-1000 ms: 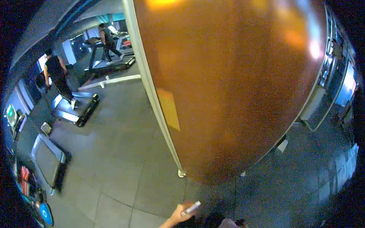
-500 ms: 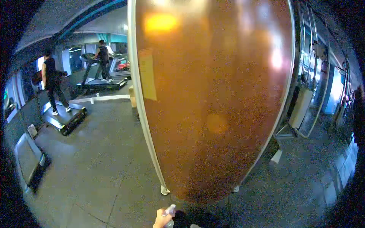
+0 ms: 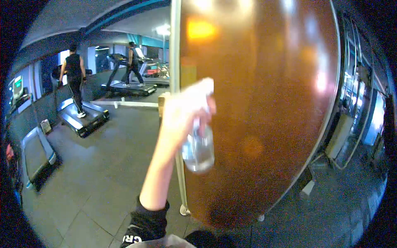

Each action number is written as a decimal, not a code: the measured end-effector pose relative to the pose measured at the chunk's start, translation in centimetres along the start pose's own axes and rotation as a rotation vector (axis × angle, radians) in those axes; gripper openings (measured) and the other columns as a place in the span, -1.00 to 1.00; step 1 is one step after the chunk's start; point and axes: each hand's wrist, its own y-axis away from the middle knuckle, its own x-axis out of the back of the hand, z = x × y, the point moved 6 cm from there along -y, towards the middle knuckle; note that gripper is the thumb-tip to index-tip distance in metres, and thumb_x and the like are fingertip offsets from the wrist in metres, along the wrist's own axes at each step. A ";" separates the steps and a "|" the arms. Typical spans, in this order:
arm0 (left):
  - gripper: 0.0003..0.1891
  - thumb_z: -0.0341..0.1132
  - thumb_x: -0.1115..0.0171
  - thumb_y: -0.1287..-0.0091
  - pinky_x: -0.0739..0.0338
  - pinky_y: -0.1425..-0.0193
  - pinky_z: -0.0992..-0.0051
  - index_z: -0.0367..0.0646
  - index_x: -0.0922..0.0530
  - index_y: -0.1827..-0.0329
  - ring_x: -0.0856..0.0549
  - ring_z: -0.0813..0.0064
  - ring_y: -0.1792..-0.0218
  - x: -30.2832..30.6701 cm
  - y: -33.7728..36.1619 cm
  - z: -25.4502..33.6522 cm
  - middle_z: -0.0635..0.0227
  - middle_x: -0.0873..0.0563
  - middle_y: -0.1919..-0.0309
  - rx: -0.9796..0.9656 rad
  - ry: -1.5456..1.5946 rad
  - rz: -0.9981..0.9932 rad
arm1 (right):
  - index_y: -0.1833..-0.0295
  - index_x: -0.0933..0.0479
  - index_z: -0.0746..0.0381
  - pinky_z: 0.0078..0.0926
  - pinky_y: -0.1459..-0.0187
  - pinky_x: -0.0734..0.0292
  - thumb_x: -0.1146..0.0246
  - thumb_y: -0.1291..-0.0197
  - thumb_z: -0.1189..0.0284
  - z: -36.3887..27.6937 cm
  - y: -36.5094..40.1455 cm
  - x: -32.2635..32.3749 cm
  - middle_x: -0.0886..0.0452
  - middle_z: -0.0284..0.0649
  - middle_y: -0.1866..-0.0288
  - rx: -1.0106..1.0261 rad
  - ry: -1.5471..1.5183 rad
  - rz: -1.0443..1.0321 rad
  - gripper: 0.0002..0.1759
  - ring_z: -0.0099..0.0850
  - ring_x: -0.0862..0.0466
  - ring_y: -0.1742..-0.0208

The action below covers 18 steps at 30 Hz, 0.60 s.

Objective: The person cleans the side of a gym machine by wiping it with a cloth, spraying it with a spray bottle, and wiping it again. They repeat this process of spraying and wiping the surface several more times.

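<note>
My left hand [image 3: 180, 109] is raised in front of a tall, glossy reddish-brown board [image 3: 264, 107], its fingers wrapped around the neck of a clear spray bottle [image 3: 199, 152]. The bottle's white spray head [image 3: 206, 84] points toward the board. Clear liquid shows inside the bottle. Glare and motion blur wash out much of the hand, so the trigger finger is hard to make out. A black sleeve [image 3: 149, 219] with white lettering covers my forearm. My right hand is out of view.
The board has a pale metal frame [image 3: 175, 49] and stands on small feet [image 3: 184, 211]. At left, one person [image 3: 73, 72] is on a treadmill [image 3: 82, 118]; another person [image 3: 132, 62] is on a treadmill farther back. Gym equipment [image 3: 339, 136] stands at right.
My left hand has risen from the bottom edge to the middle of the view, bringing the spray bottle up before the board. The view has turned left, shifting the board rightward.
</note>
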 end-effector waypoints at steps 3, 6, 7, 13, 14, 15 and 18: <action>-0.61 -0.43 -0.05 -0.05 -0.41 0.64 0.60 -0.32 -0.57 0.02 -0.51 0.59 0.70 -1.1 -4.5 3.1 0.28 -0.66 0.49 -0.103 -0.203 0.056 | -0.07 -0.47 0.29 -0.37 0.02 -0.47 -0.28 -0.10 0.19 0.8 0.0 -0.2 -0.62 -0.10 0.05 0.002 -0.040 0.021 -0.50 -0.27 -0.60 0.09; -0.55 -0.43 -0.06 0.10 -0.37 0.62 0.60 -0.36 -0.59 0.07 -0.51 0.55 0.69 -1.9 -6.6 4.4 0.25 -0.67 0.48 -0.177 -0.251 0.129 | -0.07 -0.47 0.29 -0.38 0.02 -0.47 -0.29 -0.10 0.20 1.3 -0.1 -0.2 -0.62 -0.10 0.05 -0.007 -0.075 0.037 -0.50 -0.28 -0.60 0.09; -0.57 -0.42 -0.06 0.08 -0.37 0.60 0.60 -0.35 -0.59 0.08 -0.51 0.55 0.69 -2.3 -6.9 4.8 0.26 -0.67 0.48 -0.182 -0.282 0.138 | -0.07 -0.47 0.30 -0.38 0.02 -0.46 -0.29 -0.11 0.20 1.8 0.1 -0.2 -0.62 -0.11 0.05 -0.013 -0.087 0.042 -0.50 -0.28 -0.60 0.09; -0.59 -0.37 -0.03 -0.01 -0.38 0.57 0.58 -0.29 -0.59 0.06 -0.50 0.56 0.67 -3.5 -9.1 5.9 0.30 -0.66 0.51 -0.157 -0.362 0.168 | -0.08 -0.47 0.30 -0.38 0.02 -0.46 -0.29 -0.11 0.22 2.9 0.4 0.1 -0.62 -0.12 0.05 -0.032 -0.132 0.085 -0.51 -0.30 -0.60 0.09; -0.59 -0.37 -0.03 -0.01 -0.38 0.57 0.58 -0.29 -0.59 0.06 -0.50 0.56 0.67 -3.5 -9.0 5.7 0.30 -0.66 0.51 -0.160 -0.367 0.176 | -0.08 -0.47 0.30 -0.39 0.02 -0.46 -0.29 -0.11 0.22 3.0 0.3 0.0 -0.62 -0.12 0.05 -0.035 -0.140 0.090 -0.51 -0.30 -0.60 0.09; -0.60 -0.37 -0.04 -0.01 -0.39 0.57 0.58 -0.29 -0.59 0.06 -0.51 0.55 0.67 -3.8 -8.9 5.8 0.29 -0.66 0.49 -0.222 -0.357 0.157 | -0.08 -0.47 0.30 -0.39 0.02 -0.46 -0.29 -0.11 0.22 3.2 0.4 0.0 -0.62 -0.12 0.05 -0.041 -0.144 0.095 -0.51 -0.30 -0.60 0.09; -0.61 -0.38 -0.08 0.00 -0.46 0.59 0.55 -0.33 -0.59 0.08 -0.59 0.53 0.60 -5.2 -8.4 5.6 0.26 -0.67 0.45 -0.244 -0.341 0.090 | -0.08 -0.47 0.30 -0.39 0.02 -0.46 -0.29 -0.11 0.23 3.7 0.4 0.0 -0.62 -0.13 0.05 -0.053 -0.167 0.115 -0.51 -0.31 -0.60 0.09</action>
